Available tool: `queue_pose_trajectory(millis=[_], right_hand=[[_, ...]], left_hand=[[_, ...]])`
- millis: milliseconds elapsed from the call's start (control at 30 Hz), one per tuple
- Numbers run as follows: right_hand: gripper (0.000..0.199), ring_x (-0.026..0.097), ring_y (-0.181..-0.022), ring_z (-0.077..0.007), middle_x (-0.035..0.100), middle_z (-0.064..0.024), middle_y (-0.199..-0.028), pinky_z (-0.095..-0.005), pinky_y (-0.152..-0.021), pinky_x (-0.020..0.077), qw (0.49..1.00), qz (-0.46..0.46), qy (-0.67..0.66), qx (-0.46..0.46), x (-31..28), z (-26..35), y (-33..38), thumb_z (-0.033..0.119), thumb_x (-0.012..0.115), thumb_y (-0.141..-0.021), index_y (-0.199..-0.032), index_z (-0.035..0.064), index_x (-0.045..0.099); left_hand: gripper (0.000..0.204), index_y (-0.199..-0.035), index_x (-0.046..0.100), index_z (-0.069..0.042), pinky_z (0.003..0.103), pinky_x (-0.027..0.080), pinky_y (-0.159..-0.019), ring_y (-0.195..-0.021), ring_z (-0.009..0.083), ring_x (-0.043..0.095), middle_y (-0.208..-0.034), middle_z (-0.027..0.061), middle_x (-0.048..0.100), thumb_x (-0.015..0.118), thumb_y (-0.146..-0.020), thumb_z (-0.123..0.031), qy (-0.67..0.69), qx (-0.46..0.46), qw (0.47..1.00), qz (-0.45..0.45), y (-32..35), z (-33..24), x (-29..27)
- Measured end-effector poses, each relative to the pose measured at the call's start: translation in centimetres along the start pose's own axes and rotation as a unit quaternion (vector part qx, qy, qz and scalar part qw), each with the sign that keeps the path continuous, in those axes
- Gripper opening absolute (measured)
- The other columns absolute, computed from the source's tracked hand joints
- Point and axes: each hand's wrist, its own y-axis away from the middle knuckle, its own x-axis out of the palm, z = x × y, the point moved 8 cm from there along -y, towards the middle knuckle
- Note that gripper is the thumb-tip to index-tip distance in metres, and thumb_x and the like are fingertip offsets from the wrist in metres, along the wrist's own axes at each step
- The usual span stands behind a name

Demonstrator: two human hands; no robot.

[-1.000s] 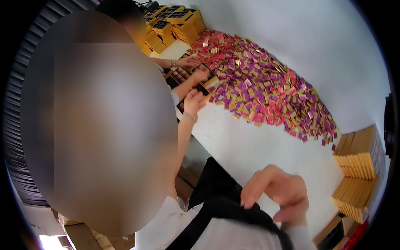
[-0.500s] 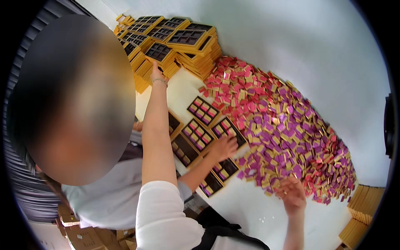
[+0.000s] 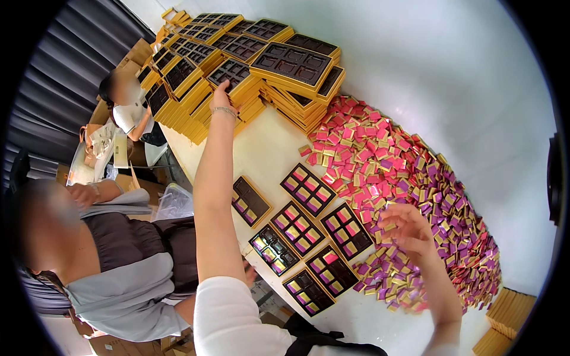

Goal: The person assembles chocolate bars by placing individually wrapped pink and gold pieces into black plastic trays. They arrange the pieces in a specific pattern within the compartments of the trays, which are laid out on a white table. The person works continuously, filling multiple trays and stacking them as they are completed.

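My left hand (image 3: pixel 224 99), with a bracelet at the wrist, reaches to the stacks on the far left. Its fingers grip the near edge of a gold-edged box (image 3: pixel 230 73) with an empty black sectioned tray, on top of a stack. Raised over the heap of small wrapped pieces (image 3: pixel 386 142), my right hand (image 3: pixel 409 228) has bent, spread fingers; nothing shows in them. Beside it lies a partly filled box (image 3: pixel 358 242). Two boxes farther left, one of them this box (image 3: pixel 308 188), have pink, purple and gold pieces in every section.
Tall stacks of gold-edged boxes (image 3: pixel 297 62) stand along the far left. A co-worker (image 3: pixel 119 279) sits at the table's left side, another person (image 3: pixel 130 110) farther back. More partly filled boxes (image 3: pixel 309 292) lie near the front edge. Yellow stacks (image 3: pixel 510 311) stand at the right.
My right hand has moved up and is over the heap. My left hand stays at the stack, its fingers now over the box edge. The co-worker has leaned back, drawing a hand from the boxes.
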Motion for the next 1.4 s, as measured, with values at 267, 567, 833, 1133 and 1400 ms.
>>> queue_pose_trajectory(millis=[267,567,833,1133,1400], right_hand=[[0.078,0.029,-0.133,-0.0437,0.03,-0.0165,-0.147,-0.0566,-0.106,0.0308,0.625,-0.076,0.683,-0.371,6.7,6.9,-14.7,0.023,0.076,-0.073,-0.143,0.0183,0.042],[0.083,0.036,-0.134,-0.0392,0.032,-0.0192,-0.149,-0.0474,-0.105,0.0381,0.615,-0.14,0.714,-0.305,3.8,6.9,-34.1,0.071,0.058,-0.077,-0.135,0.0124,0.051],[0.088,0.037,-0.13,-0.0466,0.027,-0.0278,-0.148,-0.0454,-0.107,0.0365,0.701,-0.118,0.675,-0.198,3.6,7.7,-33.7,0.056,0.065,-0.08,-0.142,0.0005,0.036],[0.082,0.039,-0.131,-0.0441,0.029,-0.0284,-0.147,-0.044,-0.107,0.0361,0.693,-0.164,0.663,-0.23,3.4,7.9,-36.1,0.057,0.063,-0.081,-0.136,-0.0014,0.044],[0.071,0.048,-0.124,-0.0397,0.046,-0.0298,-0.134,-0.0403,-0.103,0.0407,0.722,-0.162,0.636,-0.22,0.0,9.7,-36.6,0.051,0.069,-0.077,-0.127,0.0029,0.055]], left_hand=[[0.074,-0.147,0.032,-0.014,0.055,0.012,-0.112,-0.138,0.036,0.03,-0.151,0.0164,0.031,0.032,-0.092,-0.063,0.146,0.054,0.983,0.098,-1.3,1.6,-0.3],[0.069,-0.144,0.036,-0.01,0.055,0.027,-0.108,-0.133,0.0326,0.037,-0.141,0.0159,0.043,0.023,-0.096,-0.058,0.05,-0.166,0.984,0.035,-2.2,26.1,1.4],[0.068,-0.136,0.045,-0.011,0.047,0.051,-0.09,-0.116,0.0296,0.056,-0.133,0.0093,0.054,0.022,-0.096,-0.061,0.114,-0.142,0.974,0.132,-4.1,25.0,6.5],[0.073,-0.132,0.051,-0.017,0.05,0.044,-0.096,-0.12,0.0262,0.052,-0.131,0.0032,0.057,0.026,-0.089,-0.069,0.104,-0.191,0.966,0.14,-3.4,23.2,7.4],[0.075,-0.136,0.049,-0.016,0.054,0.038,-0.101,-0.128,0.0273,0.046,-0.137,0.0047,0.052,0.021,-0.088,-0.066,0.111,-0.234,0.955,0.143,-3.5,25.2,7.0]])
